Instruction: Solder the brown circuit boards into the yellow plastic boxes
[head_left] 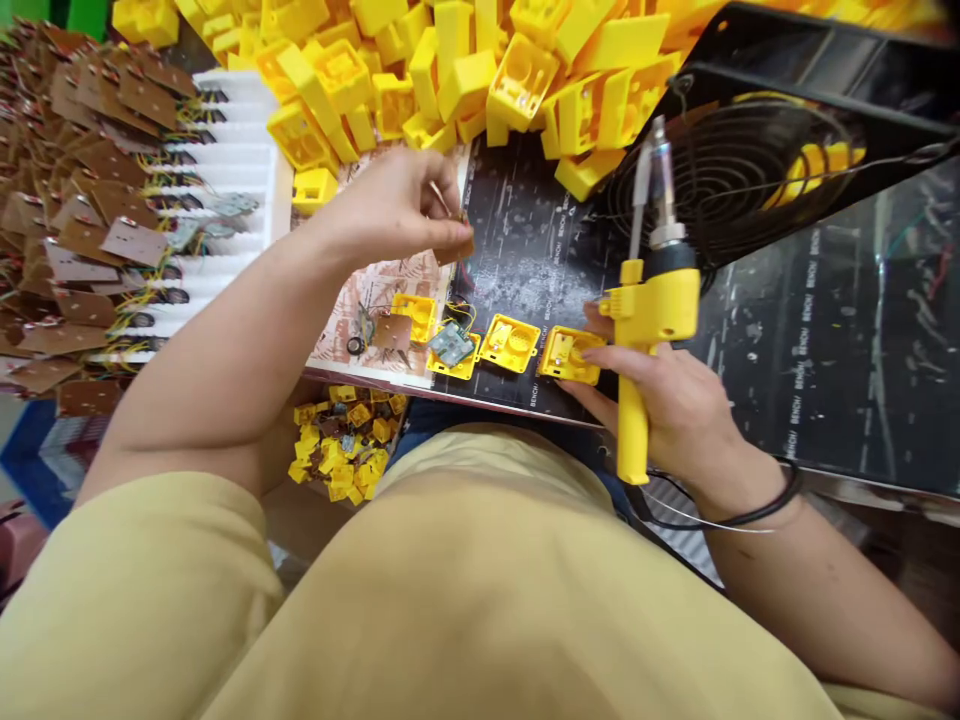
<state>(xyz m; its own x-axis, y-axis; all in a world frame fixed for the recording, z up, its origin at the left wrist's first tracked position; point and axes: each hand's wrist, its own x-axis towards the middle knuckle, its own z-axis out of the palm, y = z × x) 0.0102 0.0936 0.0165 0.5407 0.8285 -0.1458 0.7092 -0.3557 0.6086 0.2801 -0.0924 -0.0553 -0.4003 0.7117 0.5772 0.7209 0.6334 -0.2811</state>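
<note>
Above the bench mat, my left hand pinches a small brown board. My right hand holds a yellow soldering gun with its tip pointing away from me; its fingers also touch the rightmost yellow housing. To the left of that lies an open yellow housing. Farther left, a housing carries a grey-green circuit board with thin wires. At the row's left end, a brown board partly covers another yellow housing.
Yellow housings are piled along the back. A black fan stands at the back right. Brown boards and white foam fill the left. Below the bench edge is a container of yellow parts. A cable hangs by my right wrist.
</note>
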